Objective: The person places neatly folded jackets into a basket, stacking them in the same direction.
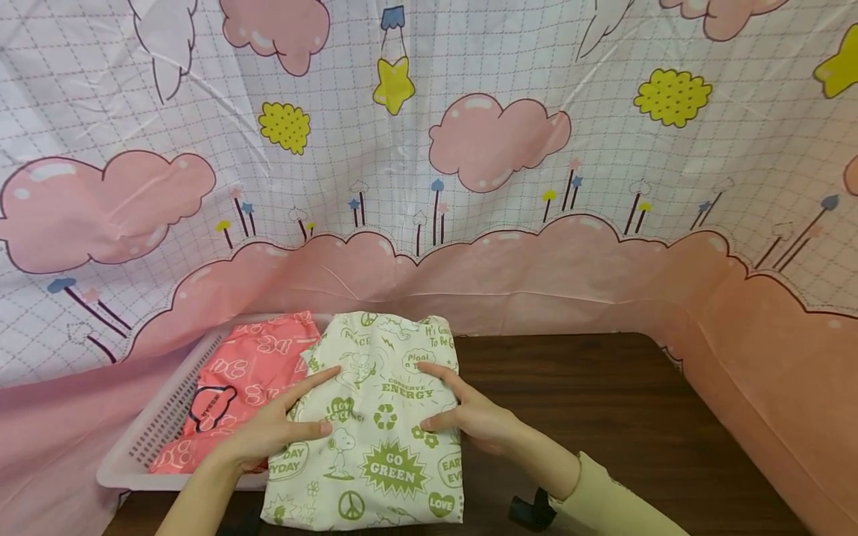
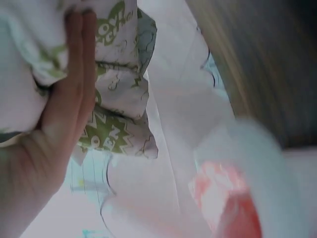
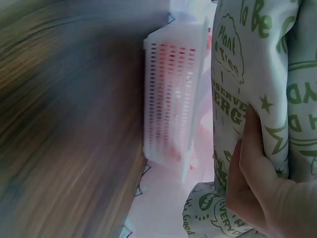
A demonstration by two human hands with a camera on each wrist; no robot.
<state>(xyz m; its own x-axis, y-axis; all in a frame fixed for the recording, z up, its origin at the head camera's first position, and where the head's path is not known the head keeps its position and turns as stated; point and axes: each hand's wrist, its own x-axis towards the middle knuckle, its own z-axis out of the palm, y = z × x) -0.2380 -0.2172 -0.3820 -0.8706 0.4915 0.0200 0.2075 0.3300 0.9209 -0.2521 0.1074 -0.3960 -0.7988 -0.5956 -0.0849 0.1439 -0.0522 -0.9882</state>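
A white cloth item (image 1: 389, 402) with green prints such as "GO GREEN" is held up in front of me, folded into a bulky bundle. Its exact kind does not show. My left hand (image 1: 275, 424) grips its left side, thumb and forefinger on the near face. On the opposite side my right hand (image 1: 479, 413) holds it the same way. Folds of the cloth (image 2: 119, 94) hang beside the left fingers in the left wrist view. In the right wrist view, the right fingers (image 3: 252, 153) press into the cloth; some fingers are hidden.
A white perforated plastic basket (image 1: 127, 465) stands at the left with a pink printed cloth item (image 1: 258, 365) inside. The dark wooden table (image 1: 576, 387) extends right. A small black object (image 1: 532, 512) lies by the right sleeve. A cloud-patterned curtain (image 1: 375, 186) closes off the back and sides.
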